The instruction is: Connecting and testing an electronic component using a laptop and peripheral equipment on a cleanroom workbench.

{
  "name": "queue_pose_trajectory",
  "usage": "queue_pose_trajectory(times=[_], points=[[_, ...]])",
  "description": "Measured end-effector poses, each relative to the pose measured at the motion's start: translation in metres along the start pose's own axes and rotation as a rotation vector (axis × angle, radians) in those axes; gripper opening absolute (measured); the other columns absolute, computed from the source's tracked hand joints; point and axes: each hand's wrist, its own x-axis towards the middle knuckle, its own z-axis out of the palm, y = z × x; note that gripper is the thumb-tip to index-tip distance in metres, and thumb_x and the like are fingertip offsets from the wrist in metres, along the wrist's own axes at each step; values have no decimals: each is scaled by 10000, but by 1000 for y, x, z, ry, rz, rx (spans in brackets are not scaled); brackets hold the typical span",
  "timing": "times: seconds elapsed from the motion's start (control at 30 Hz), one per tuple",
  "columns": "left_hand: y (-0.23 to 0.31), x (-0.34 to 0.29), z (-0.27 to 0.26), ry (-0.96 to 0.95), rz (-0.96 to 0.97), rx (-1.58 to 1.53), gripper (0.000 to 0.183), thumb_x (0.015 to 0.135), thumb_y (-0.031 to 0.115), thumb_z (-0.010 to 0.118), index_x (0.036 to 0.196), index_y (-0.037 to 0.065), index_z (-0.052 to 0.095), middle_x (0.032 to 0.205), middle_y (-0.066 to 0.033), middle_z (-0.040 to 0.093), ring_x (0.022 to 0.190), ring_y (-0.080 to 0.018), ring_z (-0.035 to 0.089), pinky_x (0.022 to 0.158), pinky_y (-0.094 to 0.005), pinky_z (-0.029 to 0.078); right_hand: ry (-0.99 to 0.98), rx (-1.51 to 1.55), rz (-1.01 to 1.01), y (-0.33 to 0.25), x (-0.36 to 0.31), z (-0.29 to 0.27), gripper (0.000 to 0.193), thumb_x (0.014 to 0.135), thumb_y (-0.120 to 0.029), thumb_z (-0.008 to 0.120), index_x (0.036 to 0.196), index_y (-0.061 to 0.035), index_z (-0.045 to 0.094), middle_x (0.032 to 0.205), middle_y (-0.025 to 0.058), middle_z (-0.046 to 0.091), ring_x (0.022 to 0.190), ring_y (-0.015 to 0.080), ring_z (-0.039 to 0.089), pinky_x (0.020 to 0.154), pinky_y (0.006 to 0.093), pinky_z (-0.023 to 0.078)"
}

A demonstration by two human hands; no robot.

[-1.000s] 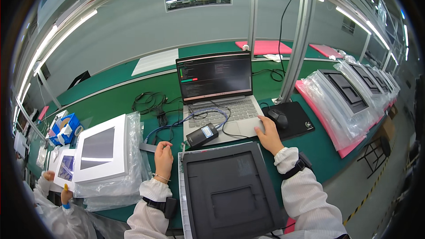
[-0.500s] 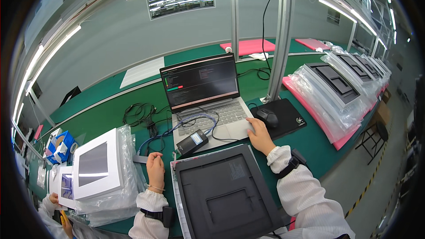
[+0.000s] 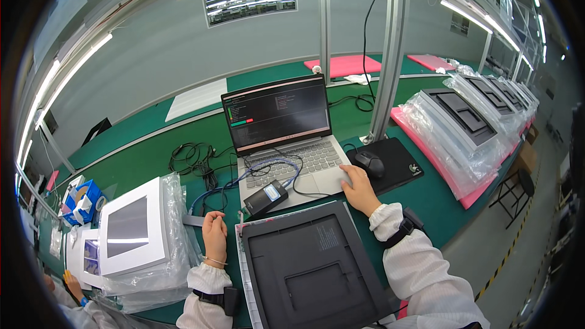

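My right hand [image 3: 361, 190] lies with its fingers stretched out on the right front edge of the open laptop [image 3: 317, 180], whose dark screen shows text and green and red bars. My left hand [image 3: 214, 237] rests on the bench with its fingers curled, and nothing shows in it. Beside it a grey strip-like piece [image 3: 194, 220] juts out from the left. Between my forearms lies a black, flat panel housing [image 3: 317, 268], back side up. A small black box [image 3: 265, 200] with a lit display sits on the laptop's front left corner, with cables running to it.
A black mouse [image 3: 369, 163] lies on a dark mat [image 3: 396, 161]. Plastic-wrapped panels [image 3: 460, 119] line the right. White-framed panels [image 3: 129, 231] and a blue bin [image 3: 85, 204] stand left. Tangled black cables [image 3: 195, 161] lie behind. Another person's hand [image 3: 74, 285] is at the lower left.
My hands have stayed where they were. The other person's hands at the lower left have shifted; one has left the white panel's edge.
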Motion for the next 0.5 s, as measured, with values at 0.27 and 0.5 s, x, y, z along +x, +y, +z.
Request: queue_pose_trajectory(times=[0.27, 0.5], points=[[0, -1, 1, 1, 10, -9, 116, 961, 107, 430, 922, 60, 528, 543, 50, 390, 433, -23, 301, 398, -180, 211, -28, -16, 14, 1, 0, 0, 411, 791, -64, 593, 1197, -42, 532, 1194, 159, 545, 1167, 356, 461, 991, 431, 370], [0, -1, 1, -9, 15, -3, 117, 959, 94, 431, 917, 49, 531, 554, 48, 393, 450, -22, 313, 412, -183, 221, -38, -27, 25, 2, -1, 1, 410, 791, -74, 603, 1195, -48, 535, 1211, 145, 534, 1177, 345, 454, 993, 426, 370]])
